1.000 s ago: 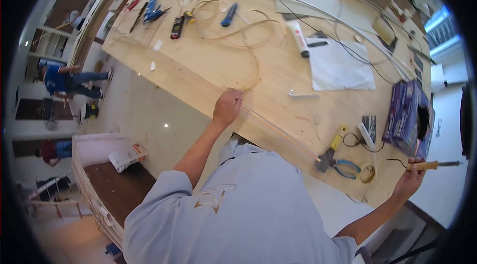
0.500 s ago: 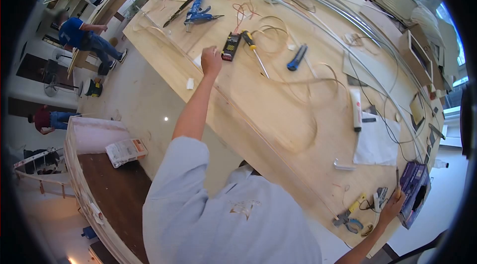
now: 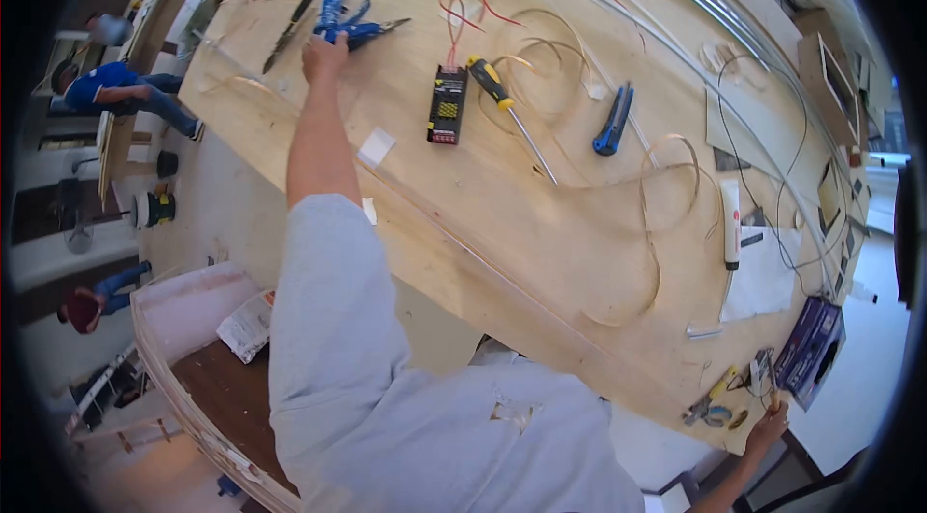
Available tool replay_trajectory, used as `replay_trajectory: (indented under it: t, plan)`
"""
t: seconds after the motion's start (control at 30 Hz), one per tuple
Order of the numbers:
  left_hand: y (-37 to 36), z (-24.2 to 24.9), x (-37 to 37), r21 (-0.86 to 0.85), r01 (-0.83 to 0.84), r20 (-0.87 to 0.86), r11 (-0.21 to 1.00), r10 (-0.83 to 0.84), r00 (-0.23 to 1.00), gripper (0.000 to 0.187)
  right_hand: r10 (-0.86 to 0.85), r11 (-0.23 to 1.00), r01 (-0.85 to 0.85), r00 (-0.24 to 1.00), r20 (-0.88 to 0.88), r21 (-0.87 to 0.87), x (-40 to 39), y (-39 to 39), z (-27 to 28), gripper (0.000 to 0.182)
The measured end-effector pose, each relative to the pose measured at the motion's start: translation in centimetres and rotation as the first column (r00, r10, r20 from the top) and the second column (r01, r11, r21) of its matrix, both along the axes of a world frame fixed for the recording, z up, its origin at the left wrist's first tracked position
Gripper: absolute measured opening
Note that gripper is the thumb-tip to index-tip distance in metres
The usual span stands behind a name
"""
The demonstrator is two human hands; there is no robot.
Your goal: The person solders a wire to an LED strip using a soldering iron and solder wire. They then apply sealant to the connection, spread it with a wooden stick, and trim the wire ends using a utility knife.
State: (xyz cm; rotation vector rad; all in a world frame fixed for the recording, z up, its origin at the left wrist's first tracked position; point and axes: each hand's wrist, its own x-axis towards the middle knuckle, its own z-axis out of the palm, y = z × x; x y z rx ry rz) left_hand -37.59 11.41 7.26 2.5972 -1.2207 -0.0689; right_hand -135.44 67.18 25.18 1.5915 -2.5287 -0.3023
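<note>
My left hand (image 3: 324, 59) is at the lower end of a blue caulking gun (image 3: 334, 1) lying on the wooden worktop (image 3: 502, 252), its fingers curled round that end. Left of the gun lies a long dark-handled blade (image 3: 293, 27). A black driver box (image 3: 446, 105) with red wires lies to the right, next to a yellow-and-black screwdriver (image 3: 494, 86). At the far right corner, my right hand (image 3: 769, 426) is closed on a thin stick-like tool (image 3: 773, 395), whose kind I cannot make out. Beside it are blue-handled pliers (image 3: 710, 412).
A blue utility knife (image 3: 612, 119), a coiled strip (image 3: 649, 213), a white tube (image 3: 730, 223) and a purple box (image 3: 809, 344) lie on the worktop. Long metal profiles (image 3: 666, 40) run along the far side. Other people (image 3: 111, 88) are in the room at left.
My left hand has moved from beside the black driver box away to the left, onto the caulking gun. The right hand has lowered, still holding the thin tool. The view has shifted.
</note>
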Motion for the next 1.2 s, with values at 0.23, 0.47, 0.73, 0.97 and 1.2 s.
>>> replay_trajectory:
  t: [0.23,0.47,0.73,0.97,1.2]
  plan:
    - [-3.8,2.0,-1.4,0.055,-0.349,-0.026,0.935,0.351,0.936,0.094,-0.132,0.989,0.131,0.991,0.012,0.068,3.3,-1.3,3.9,0.017]
    - [-11.0,-5.2,6.8,0.269,0.282,-0.259,0.921,-0.212,0.942,0.089,-0.175,0.981,0.189,0.963,0.207,-0.047,2.1,-2.0,2.4,0.024]
    - [-12.9,-1.3,0.1,-0.178,0.110,-0.646,0.978,-0.200,0.737,0.072,-0.119,0.960,0.109,0.993,-0.023,-0.256,4.6,-1.6,4.3,0.012]
    - [-1.5,11.2,-3.0,-0.489,0.015,-0.731,0.872,-0.419,0.538,0.058,-0.160,0.884,0.174,0.985,0.068,-0.434,1.1,0.5,5.6,0.014]
    - [15.9,14.0,-36.1,-0.384,0.863,-0.321,0.329,-0.924,0.209,0.042,0.046,0.790,0.010,0.996,0.076,-0.613,-4.8,-0.6,6.5,0.018]
